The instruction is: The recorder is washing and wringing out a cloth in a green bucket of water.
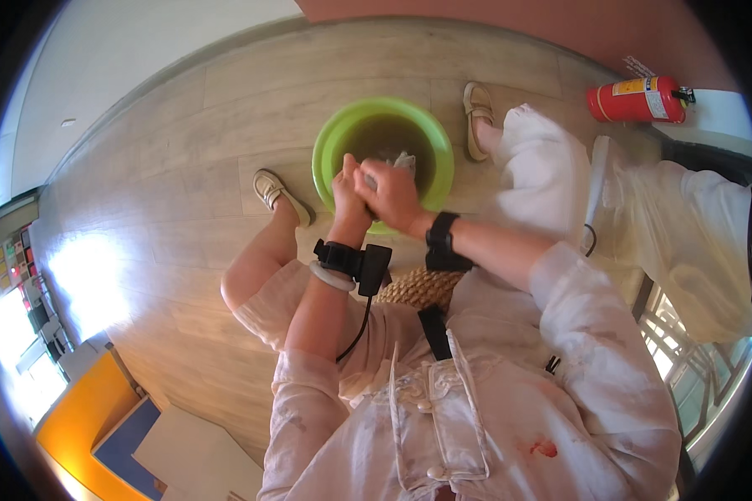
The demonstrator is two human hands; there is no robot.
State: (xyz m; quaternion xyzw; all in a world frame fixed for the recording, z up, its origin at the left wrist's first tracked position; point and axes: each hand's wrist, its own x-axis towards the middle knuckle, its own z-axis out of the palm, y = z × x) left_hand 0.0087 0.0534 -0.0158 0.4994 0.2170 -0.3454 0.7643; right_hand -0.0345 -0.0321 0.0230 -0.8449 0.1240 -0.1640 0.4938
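A round green plastic basin (323, 156) with dark, murky water (382, 131) stands on the floor in front of me. My left hand (349, 197) and my right hand (391, 191) are pressed together over its near side. Between them they grip a wet greyish cloth (405, 161), whose crumpled end sticks out beyond my right hand over the water. Most of the cloth is hidden by my fingers. Both wrists wear black straps with devices, and a pale bangle sits on the left one.
The basin stands between my shoes on a wood-look floor (182, 144). A red fire extinguisher (639, 100) is by the wall at the upper right. A woven seat (420, 288) is under me. White fabric hangs at the right. Yellow and blue panels are at the lower left.
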